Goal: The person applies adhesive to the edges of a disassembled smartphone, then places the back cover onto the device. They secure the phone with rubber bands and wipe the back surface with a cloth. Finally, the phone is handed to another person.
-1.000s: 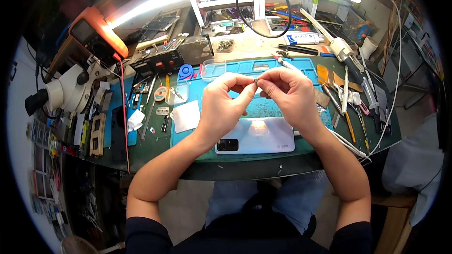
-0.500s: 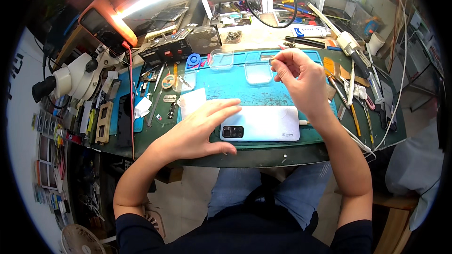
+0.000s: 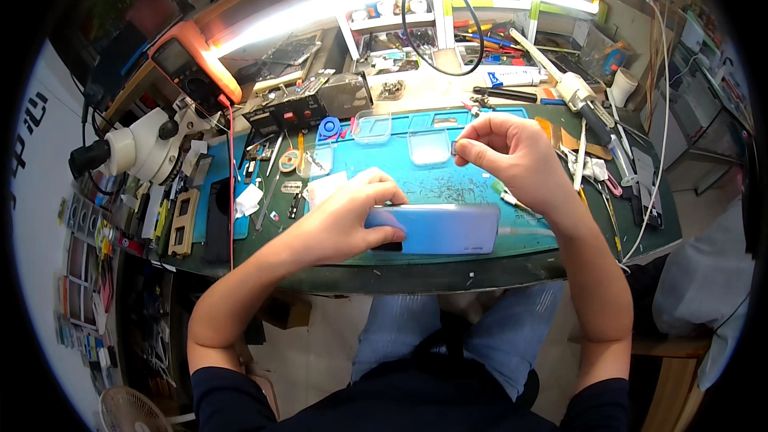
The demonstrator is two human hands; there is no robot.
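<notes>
The left hand [image 3: 366,210] grips the left end of a shiny blue rectangular phone [image 3: 452,230] between thumb and fingers — over the near part of a bright-blue work mat [image 3: 390,158]. Farther right, the right hand [image 3: 504,144] pinches a tiny dark piece [image 3: 455,146] — too small to identify — beside a clear plastic box [image 3: 429,147].

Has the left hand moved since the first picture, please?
Yes: against the blue mat, the left hand has moved left and toward the mat's near edge, now holding the phone.
</notes>
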